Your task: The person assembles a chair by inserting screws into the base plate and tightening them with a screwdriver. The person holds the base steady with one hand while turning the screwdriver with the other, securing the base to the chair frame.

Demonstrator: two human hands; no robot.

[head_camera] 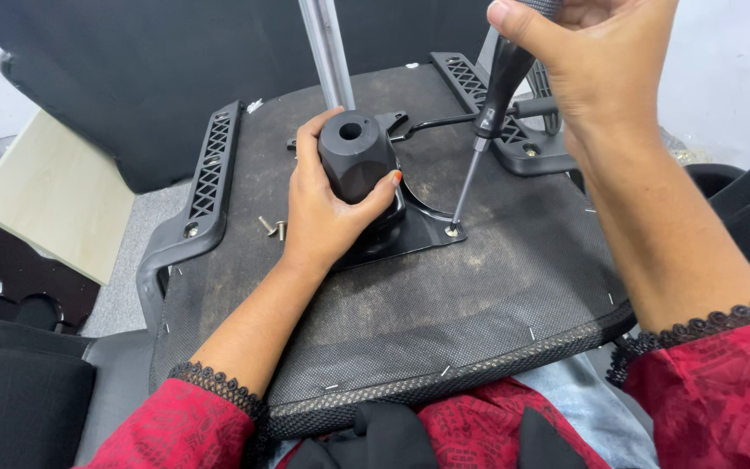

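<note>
Here, an upturned chair seat (444, 321) lies across the person's lap, underside up. Left hand (327, 213) wraps closed around the black hub (356, 156) of the metal mounting plate (418, 230), which sits at the seat's middle. Right hand (605, 61) grips the dark handle of a screwdriver (492, 113), fingers closed around its top; the shaft slants down and left, tip on a screw (452, 230) at the plate's near right corner. Two loose screws (273, 227) lie on the seat just left of the left hand. Black armrest bracket (206, 178) runs along the left edge, another (514, 143) at far right. A grey metal tube (327, 52) stands behind the hub. Red lace-trimmed sleeves (722, 391) on both arms.
</note>
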